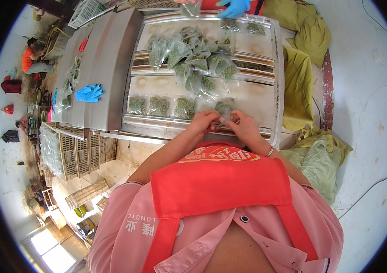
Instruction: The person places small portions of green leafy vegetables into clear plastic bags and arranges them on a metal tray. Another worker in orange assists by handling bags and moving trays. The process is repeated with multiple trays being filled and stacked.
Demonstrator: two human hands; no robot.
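Between my left hand (204, 123) and my right hand (246, 127) is the near end of a clear plastic bag (225, 105) filled with small green, berry-like pieces. Fingers of both hands pinch its edge. The bag lies flat at the near sealing bar of a metal packing machine (251, 97). Left of it, several similar filled bags rest in a row, among them a bag (184, 107) close to my left hand. Farther in, a loose heap of filled bags (193, 54) covers the middle of the machine.
Opposite me, a person's blue-gloved hand (234, 8) reaches over two bags at the far bar. A blue glove (90, 93) and red-handled scissors (83, 45) lie on the steel cover (111, 68). Yellow woven sacks (296, 88) stand at the right; plastic crates (80, 155) are below left.
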